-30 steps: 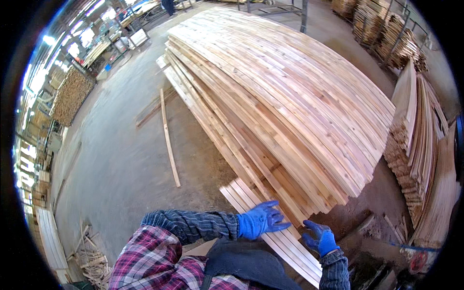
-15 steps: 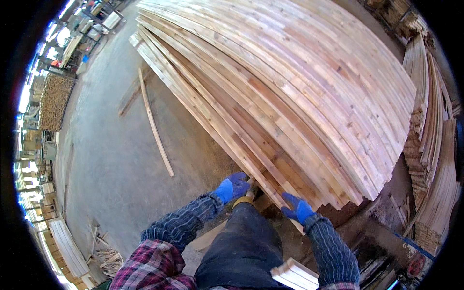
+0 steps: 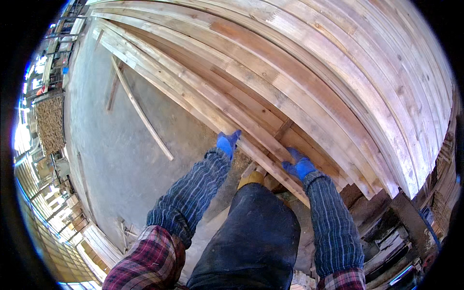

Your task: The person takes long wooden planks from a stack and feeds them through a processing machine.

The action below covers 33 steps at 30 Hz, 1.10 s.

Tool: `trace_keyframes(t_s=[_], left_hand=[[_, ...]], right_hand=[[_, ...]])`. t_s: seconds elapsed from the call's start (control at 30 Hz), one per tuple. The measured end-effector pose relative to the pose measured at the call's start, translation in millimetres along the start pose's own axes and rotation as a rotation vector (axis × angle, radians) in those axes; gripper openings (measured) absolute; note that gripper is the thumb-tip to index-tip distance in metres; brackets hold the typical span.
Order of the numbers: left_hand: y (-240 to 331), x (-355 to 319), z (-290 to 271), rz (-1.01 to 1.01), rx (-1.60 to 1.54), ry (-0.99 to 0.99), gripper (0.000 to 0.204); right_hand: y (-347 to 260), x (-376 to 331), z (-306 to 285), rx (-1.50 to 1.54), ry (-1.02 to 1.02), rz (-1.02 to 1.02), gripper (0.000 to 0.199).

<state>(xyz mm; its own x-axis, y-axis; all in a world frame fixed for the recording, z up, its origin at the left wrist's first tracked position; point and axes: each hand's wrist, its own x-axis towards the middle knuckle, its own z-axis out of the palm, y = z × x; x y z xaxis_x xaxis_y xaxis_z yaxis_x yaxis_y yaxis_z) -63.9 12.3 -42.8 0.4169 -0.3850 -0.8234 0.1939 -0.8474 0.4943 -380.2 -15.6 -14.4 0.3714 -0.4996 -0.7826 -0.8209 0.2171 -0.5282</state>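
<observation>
Both my hands wear blue gloves and are at the near edge of a big stack of long, pale wooden boards. My left hand [image 3: 228,144] is closed on the outermost wooden board [image 3: 263,160], its fingers over the edge. Further right, my right hand [image 3: 299,165] grips the near end of the neighbouring wooden board [image 3: 241,116], thumb and fingers either side of it. These boards slant away to the far left, apart from the stacked boards [image 3: 309,92] behind. The undersides of my fingers are hidden.
A narrow strip of wood [image 3: 140,107] lies on the concrete floor [image 3: 92,130] at left, with a darker piece [image 3: 114,87] beside it. A bundle of timber [image 3: 50,124] stands at far left. Dark machinery or scrap [image 3: 386,244] is at lower right. My knee juts below the boards.
My view has come closer to the stack. My left hand has moved further along the outer board; my right hand has shifted from the outer board's end to the neighbouring board's end.
</observation>
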Motion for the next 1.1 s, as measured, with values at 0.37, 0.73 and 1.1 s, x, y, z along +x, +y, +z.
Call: trace_keyframes(t_s=[0.37,0.73,1.1], left_hand=[[-30.4,-1.8,45.8,0.173,-0.269,-0.031,0.063],[26.4,-45.7,73.7,0.222,-1.083,0.039,0.079],[195.5,-32.9,90.5,0.192,0.034,0.131,0.116]], right_hand=[[41.3,-70.5,17.6,-0.136,0.602,-0.071,0.054],[-4.8,-80.5,14.8,0.003,0.729,-0.163,0.053],[121.0,-170.6,-61.0,1.254,1.438,0.264,0.08]])
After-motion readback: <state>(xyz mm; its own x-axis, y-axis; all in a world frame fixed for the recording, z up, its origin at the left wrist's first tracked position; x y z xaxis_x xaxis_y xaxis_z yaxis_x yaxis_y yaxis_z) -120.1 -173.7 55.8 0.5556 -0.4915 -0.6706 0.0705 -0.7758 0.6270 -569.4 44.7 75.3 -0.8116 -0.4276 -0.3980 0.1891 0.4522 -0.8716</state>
